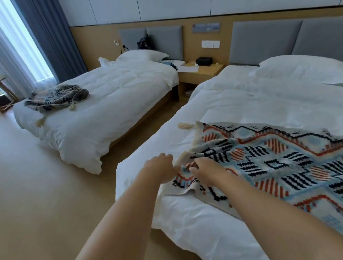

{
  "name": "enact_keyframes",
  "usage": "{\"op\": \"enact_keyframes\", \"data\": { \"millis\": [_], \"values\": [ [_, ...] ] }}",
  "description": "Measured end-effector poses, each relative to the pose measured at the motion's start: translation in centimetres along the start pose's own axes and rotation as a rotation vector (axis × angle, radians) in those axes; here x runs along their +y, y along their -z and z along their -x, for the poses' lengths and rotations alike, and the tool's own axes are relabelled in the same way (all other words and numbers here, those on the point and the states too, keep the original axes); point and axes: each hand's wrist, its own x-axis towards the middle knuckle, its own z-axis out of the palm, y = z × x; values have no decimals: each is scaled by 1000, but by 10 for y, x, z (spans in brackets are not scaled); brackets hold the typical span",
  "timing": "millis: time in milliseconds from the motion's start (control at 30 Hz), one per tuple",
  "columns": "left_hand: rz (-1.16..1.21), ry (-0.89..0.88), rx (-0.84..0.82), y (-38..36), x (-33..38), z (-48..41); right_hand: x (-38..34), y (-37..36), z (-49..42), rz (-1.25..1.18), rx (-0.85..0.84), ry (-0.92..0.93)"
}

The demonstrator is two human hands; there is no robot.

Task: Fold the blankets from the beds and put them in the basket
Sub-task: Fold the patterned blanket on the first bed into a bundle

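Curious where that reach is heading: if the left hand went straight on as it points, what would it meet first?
The left hand would meet the edge of the patterned blanket, at its fingertips; whether it already touches is unclear.

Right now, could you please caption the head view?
Left hand and right hand grip the patterned blanket on the near bed.

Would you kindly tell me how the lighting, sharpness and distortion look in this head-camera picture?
Head view: the window at left is blown out, giving soft light without hard shadows; the wide-angle lens bends the grey headboard and wall lines; the left hand and right hand at the patterned blanket look slightly blurred.
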Motion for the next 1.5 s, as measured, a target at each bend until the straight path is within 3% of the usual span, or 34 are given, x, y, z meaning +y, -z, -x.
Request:
{"op": "enact_keyframes", "data": {
  "millis": [400,633,867,1167,1333,1500],
  "values": [
    [-66,-211,-131,23,-43,-223,22,28,-182,-97,0,-224],
    [-122,-397,-211,37,-85,-366,7,34,-290,-281,160,-419],
    [-200,-416,-348,13,-89,-474,32,23,-375,-354,163,-563],
    [-133,-358,-374,-26,-53,-572,96,8,-467,-364,97,-611],
    [117,-295,-351,-69,-27,-635,139,-24,-508,-372,29,-672],
    [395,-244,-431,-123,-7,-675,160,-68,-528,-147,28,-751]
  ]
}}
